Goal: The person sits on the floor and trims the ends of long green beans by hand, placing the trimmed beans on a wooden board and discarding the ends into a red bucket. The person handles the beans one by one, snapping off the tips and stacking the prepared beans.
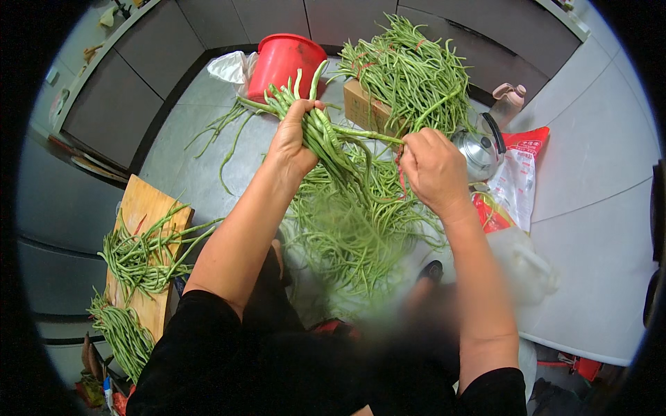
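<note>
My left hand (296, 132) is wrapped around a bunch of long green beans (333, 138), held up over the floor. The bean ends stick out above my fist, and the rest hang below it. One bean runs sideways from the bunch to my right hand (434, 169), whose fingers are closed on its end. A thin red tie (401, 174) dangles by the right fingers; whether they pinch it too, I cannot tell. Under both hands spreads a loose pile of long beans (359, 229), partly blurred.
Tied bean bundles (411, 78) are heaped on a cardboard box (364, 106). Nearby stand a red bucket (283, 65), a metal kettle (476, 153), a pink bottle (507, 104) and a translucent jug (520, 265). At left, more beans (143, 255) lie on a wooden board (138, 200).
</note>
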`<action>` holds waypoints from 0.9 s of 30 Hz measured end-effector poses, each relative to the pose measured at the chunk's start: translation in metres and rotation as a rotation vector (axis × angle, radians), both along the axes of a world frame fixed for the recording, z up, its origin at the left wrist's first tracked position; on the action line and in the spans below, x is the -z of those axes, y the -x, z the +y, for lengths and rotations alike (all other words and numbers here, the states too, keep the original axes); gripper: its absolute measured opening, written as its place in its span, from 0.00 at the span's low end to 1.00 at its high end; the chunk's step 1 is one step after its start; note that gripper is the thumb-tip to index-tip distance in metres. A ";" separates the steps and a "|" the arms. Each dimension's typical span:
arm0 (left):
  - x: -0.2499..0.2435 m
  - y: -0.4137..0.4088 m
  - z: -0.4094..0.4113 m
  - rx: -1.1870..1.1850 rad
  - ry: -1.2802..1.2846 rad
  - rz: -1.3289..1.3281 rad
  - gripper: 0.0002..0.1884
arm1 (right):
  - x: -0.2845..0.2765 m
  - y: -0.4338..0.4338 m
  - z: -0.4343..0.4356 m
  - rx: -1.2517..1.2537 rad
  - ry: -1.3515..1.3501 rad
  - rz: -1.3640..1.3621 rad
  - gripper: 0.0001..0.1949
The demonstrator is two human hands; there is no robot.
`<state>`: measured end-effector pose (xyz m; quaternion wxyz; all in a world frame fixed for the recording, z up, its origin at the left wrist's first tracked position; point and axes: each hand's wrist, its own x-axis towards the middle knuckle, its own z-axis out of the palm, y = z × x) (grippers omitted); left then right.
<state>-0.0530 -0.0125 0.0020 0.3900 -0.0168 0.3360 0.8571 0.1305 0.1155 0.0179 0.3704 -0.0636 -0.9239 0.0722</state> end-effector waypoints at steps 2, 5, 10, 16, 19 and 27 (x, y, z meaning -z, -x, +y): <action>0.002 -0.001 -0.001 0.034 0.035 0.035 0.05 | -0.004 0.000 -0.001 0.065 -0.031 0.003 0.04; 0.001 -0.004 0.000 0.061 0.042 0.065 0.05 | -0.003 0.005 0.001 0.145 -0.051 0.122 0.04; -0.008 -0.016 0.002 0.070 0.043 0.094 0.05 | -0.001 0.010 0.001 0.201 0.435 0.251 0.05; -0.012 -0.024 -0.002 0.102 0.008 0.173 0.05 | -0.001 0.009 0.013 0.183 0.851 0.148 0.09; -0.010 -0.027 0.001 0.117 -0.007 0.257 0.07 | 0.009 0.010 0.019 0.301 0.455 0.223 0.08; -0.024 -0.024 -0.019 0.346 -0.373 0.274 0.12 | 0.008 -0.015 0.069 0.288 0.982 0.352 0.08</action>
